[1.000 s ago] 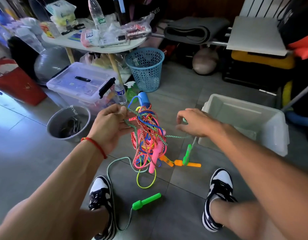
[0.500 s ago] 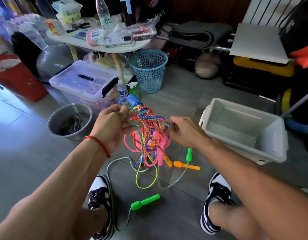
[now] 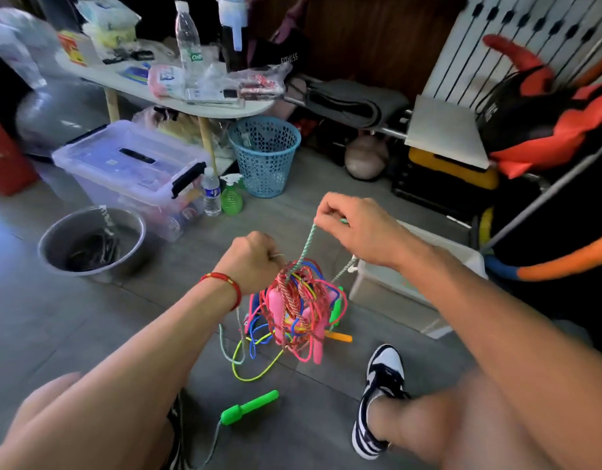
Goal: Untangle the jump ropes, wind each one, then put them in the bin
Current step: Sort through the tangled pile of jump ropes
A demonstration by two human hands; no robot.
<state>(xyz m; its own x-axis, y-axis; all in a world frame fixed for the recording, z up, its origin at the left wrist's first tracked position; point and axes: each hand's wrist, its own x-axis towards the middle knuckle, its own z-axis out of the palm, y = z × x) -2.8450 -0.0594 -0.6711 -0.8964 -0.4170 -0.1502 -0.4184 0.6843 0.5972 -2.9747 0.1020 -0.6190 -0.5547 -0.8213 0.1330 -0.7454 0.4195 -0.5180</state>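
My arms are bare, no sleeves. A thin red string bracelet circles my left wrist. I wear black-and-white sneakers, laced, with bare legs above them.

At centre frame the left hand grips the top of a tangle of jump ropes hanging above the floor. Upper right of it, the right hand pinches a green-white rope pulled taut. A green handle lies lower centre; a white bin sits at right.
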